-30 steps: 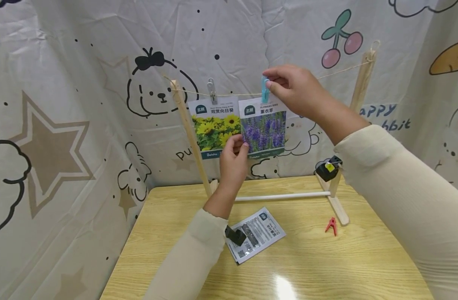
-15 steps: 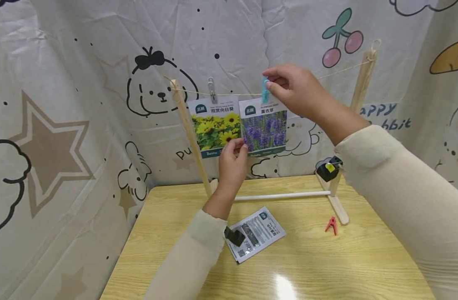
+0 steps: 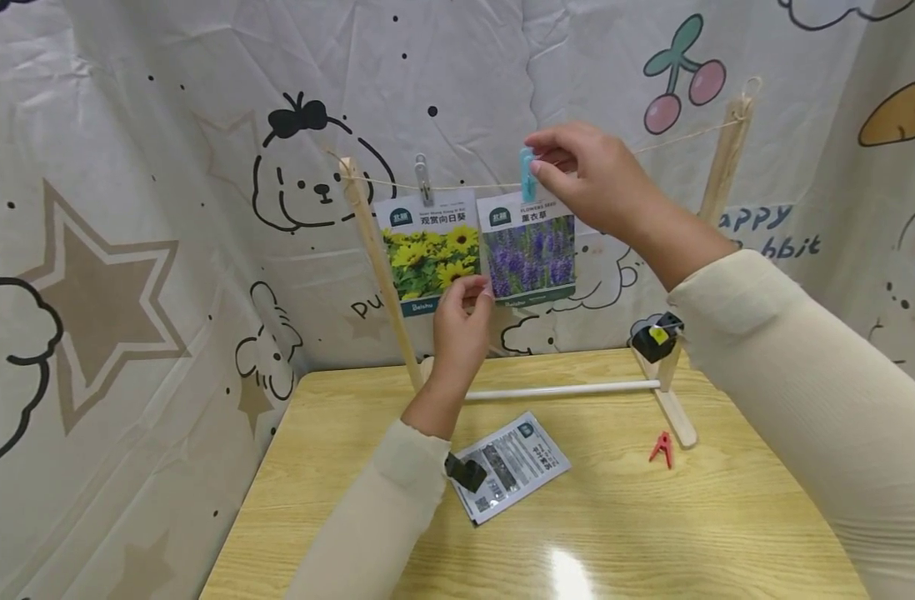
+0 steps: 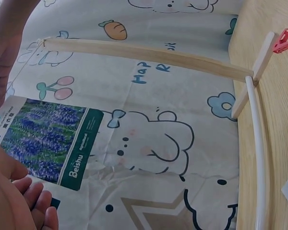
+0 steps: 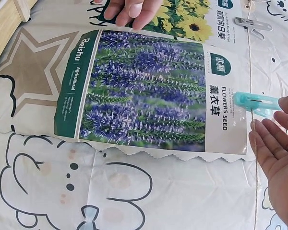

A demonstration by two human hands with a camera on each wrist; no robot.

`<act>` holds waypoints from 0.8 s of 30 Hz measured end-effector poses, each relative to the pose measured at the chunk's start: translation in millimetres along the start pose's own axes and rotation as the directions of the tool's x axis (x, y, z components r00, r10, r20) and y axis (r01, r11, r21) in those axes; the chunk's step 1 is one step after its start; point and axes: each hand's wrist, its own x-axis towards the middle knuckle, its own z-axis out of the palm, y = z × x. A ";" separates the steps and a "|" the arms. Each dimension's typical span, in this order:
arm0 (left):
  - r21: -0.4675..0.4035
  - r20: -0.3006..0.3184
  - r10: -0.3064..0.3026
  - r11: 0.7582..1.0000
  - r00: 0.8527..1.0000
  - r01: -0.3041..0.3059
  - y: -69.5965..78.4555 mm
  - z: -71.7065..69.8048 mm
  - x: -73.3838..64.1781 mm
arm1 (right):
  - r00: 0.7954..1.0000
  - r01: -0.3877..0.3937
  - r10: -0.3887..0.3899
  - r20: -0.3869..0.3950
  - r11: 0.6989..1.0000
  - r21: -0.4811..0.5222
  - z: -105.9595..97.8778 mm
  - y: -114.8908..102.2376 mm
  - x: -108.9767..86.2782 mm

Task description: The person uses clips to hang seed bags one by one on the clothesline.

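My right hand point(image 3: 596, 171) pinches a turquoise clothespin point(image 3: 528, 175) at the top edge of a lavender seed packet point(image 3: 532, 254). In the right wrist view, this clothespin point(image 5: 259, 101) sits across the string and over the packet's white header. My left hand point(image 3: 461, 329) is beside the packet's lower left corner, its fingers loosely bent with nothing between them. To the left, a sunflower seed packet point(image 3: 427, 254) hangs from the string point(image 3: 487, 186) by a grey clip point(image 3: 423, 182); my left fingers overlap its lower right corner in the head view.
Two wooden posts point(image 3: 382, 267) carry the string, joined low down by a white rod point(image 3: 570, 390). On the wooden table point(image 3: 615, 533) lie more seed packets point(image 3: 513, 471), back side up, and a red clothespin point(image 3: 662, 450). A patterned cloth point(image 3: 165, 100) hangs behind.
The lavender packet's lower end has swung slightly right, and a gap has opened between it and my left hand, which has shifted a little left. My right hand stays at the turquoise clothespin.
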 end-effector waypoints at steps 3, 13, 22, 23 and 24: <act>0.000 0.003 -0.002 1.000 1.000 0.002 -0.5 -1.0 -1.6 | 1.000 0.015 -0.015 -0.005 1.000 -0.006 -0.6 0.1 -1.1; -0.005 0.014 0.010 1.000 1.000 -0.010 -0.3 -2.7 -6.4 | 0.993 0.084 -0.085 -0.087 0.996 -0.020 -1.1 3.4 -3.6; 0.013 0.024 0.026 1.000 0.999 -0.026 0.4 -3.2 -10.9 | 0.982 0.106 -0.111 -0.156 0.994 -0.037 -1.7 4.1 -10.0; 0.016 0.023 0.026 1.000 0.999 -0.026 0.3 -3.1 -11.2 | 0.980 0.106 -0.112 -0.165 0.993 -0.041 -2.0 4.3 -11.3; 0.016 0.024 0.026 1.000 0.999 -0.026 0.2 -3.0 -11.6 | 0.978 0.108 -0.115 -0.174 0.993 -0.045 -2.2 4.6 -12.4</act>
